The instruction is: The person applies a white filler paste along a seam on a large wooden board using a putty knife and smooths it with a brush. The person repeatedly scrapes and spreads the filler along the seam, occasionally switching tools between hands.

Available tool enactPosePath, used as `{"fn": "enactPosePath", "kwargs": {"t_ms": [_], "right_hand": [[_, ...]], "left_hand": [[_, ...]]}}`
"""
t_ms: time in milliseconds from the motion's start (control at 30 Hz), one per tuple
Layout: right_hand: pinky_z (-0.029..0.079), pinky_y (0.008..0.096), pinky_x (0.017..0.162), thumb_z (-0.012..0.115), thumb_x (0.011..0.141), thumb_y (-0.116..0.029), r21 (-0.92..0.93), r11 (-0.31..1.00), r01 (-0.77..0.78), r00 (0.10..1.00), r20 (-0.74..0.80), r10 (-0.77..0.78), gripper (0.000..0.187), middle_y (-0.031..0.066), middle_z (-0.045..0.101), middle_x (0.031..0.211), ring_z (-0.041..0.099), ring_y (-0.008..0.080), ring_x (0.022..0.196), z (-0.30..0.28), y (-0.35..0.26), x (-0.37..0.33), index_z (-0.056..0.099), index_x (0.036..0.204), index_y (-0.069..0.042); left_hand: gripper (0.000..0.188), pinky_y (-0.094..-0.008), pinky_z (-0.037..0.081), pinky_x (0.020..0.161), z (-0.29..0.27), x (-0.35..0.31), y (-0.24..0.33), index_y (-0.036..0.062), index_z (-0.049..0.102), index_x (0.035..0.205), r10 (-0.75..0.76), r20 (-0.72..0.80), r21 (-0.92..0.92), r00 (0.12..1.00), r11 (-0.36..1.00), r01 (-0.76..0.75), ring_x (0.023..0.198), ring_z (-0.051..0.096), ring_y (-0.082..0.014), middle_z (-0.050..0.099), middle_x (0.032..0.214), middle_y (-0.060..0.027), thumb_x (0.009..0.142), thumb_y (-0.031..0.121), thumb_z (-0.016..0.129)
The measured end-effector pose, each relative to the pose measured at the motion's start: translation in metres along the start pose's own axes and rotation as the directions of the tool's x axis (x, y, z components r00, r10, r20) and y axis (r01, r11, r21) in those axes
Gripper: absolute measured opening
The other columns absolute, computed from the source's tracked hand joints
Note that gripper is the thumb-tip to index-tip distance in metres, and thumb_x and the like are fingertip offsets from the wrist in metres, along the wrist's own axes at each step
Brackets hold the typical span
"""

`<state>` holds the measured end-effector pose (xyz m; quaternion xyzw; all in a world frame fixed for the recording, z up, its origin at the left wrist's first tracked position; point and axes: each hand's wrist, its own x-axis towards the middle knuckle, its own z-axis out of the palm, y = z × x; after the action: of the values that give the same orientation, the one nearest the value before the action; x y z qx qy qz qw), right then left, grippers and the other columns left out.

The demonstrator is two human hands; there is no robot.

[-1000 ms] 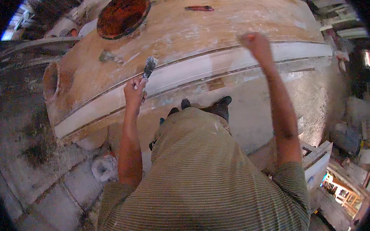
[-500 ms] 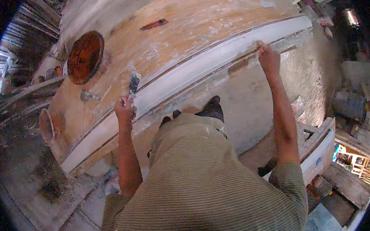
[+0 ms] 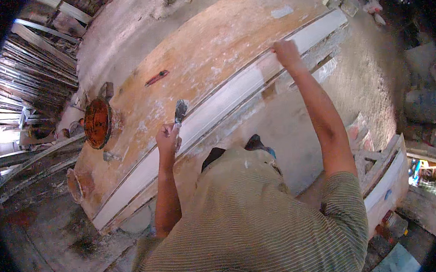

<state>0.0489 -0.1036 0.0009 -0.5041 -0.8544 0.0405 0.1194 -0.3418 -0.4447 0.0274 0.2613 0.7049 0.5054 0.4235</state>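
I see the putty knife (image 3: 180, 112) first: its grey blade points up and away from me, the tip lying on the tan wooden surface (image 3: 207, 61) just above the long white strip (image 3: 226, 102) that runs along the edge. My left hand (image 3: 168, 138) is closed around its handle in a fist, knuckles up, right at the white strip. My right hand (image 3: 286, 53) is well apart from it, arm stretched out, fingers curled down over the upper end of the same strip and gripping that edge; nothing loose is in it. The wood between the two hands is smeared with pale patches of filler. Farther up the surface lies a small red tool (image 3: 157, 77), alone. At the left end sits a round rusty-red opening (image 3: 97, 122), with a smaller round one (image 3: 74, 185) lower down by the corner. My striped olive shirt (image 3: 249, 225) fills the lower part of the view, and grey concrete floor (image 3: 48, 244) shows at the lower left.
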Motion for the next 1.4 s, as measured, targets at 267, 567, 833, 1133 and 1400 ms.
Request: {"fn": "enactPosePath", "kwargs": {"t_ms": [267, 567, 833, 1133, 1400], "right_hand": [[0.052, 0.0462, 0.078, 0.064, 0.083, -0.032, 0.663, 0.745, -0.069, 0.958, 0.253, -0.136, 0.034, 0.0239, 0.068, 0.089, 0.067, 0.0385, 0.086, 0.0, -0.186, -0.049, 0.07, 0.091, 0.0], [0.053, 0.0454, 0.077, 0.057, 0.088, -0.034, 0.325, 0.832, -0.449, 0.788, -0.295, 0.54, 0.034, 0.0199, 0.07, 0.092, 0.067, 0.0364, 0.088, -0.045, 0.082, -0.021, 0.069, 0.096, -0.003], [0.053, 0.0348, 0.075, 0.07, 0.085, -0.03, 0.513, 0.702, -0.494, 0.748, -0.161, 0.644, 0.029, 0.0131, 0.072, 0.087, 0.07, 0.0238, 0.08, -0.061, 0.104, -0.051, 0.072, 0.099, -0.005], [0.053, 0.0269, 0.072, 0.066, 0.086, -0.009, 0.754, 0.471, -0.459, 0.856, 0.234, 0.46, 0.014, 0.004, 0.072, 0.088, 0.066, 0.0114, 0.08, -0.055, 0.079, -0.036, 0.07, 0.096, 0.0], [0.054, 0.0351, 0.071, 0.063, 0.088, -0.025, 0.612, 0.614, -0.498, 0.86, 0.261, 0.438, 0.021, 0.0146, 0.072, 0.084, 0.07, 0.0192, 0.079, -0.038, 0.127, 0.033, 0.072, 0.096, -0.009]], "left_hand": [[0.025, -0.0261, 0.036, 0.035, 0.055, -0.01, -0.036, 0.0105, 0.047, 0.078, -0.04, -0.05, 0.002, 0.998, 0.999, 0.04, 0.046, 0.051, -0.0109, 0.066, 0.099, -0.0099, 0.089, 0.015, 0.068], [0.028, -0.0263, 0.031, 0.035, 0.11, 0.069, -0.001, 0.01, 0.044, 0.077, -0.2, 0.256, 0.271, 0.946, 0.954, 0.128, 0.046, 0.049, -0.0106, 0.061, 0.082, -0.006, 0.09, 0.017, 0.068], [0.031, -0.0269, 0.027, 0.035, 0.242, 0.125, 0.025, 0.0099, 0.045, 0.074, -0.319, 0.358, 0.227, 0.878, 0.941, 0.249, 0.044, 0.047, -0.0111, 0.043, 0.057, 0.0001, 0.091, 0.025, 0.067], [0.037, -0.0255, 0.03, 0.037, 0.192, 0.109, 0.029, 0.0141, 0.036, 0.071, -0.571, 0.254, 0.237, 0.781, 0.82, 0.522, 0.044, 0.043, -0.0088, 0.053, 0.067, -0.0022, 0.092, 0.023, 0.065], [0.035, -0.026, 0.03, 0.036, 0.306, 0.145, 0.053, 0.0128, 0.038, 0.071, -0.365, 0.342, 0.219, 0.866, 0.927, 0.305, 0.046, 0.047, -0.0093, 0.054, 0.069, -0.0013, 0.092, 0.02, 0.066]]}}
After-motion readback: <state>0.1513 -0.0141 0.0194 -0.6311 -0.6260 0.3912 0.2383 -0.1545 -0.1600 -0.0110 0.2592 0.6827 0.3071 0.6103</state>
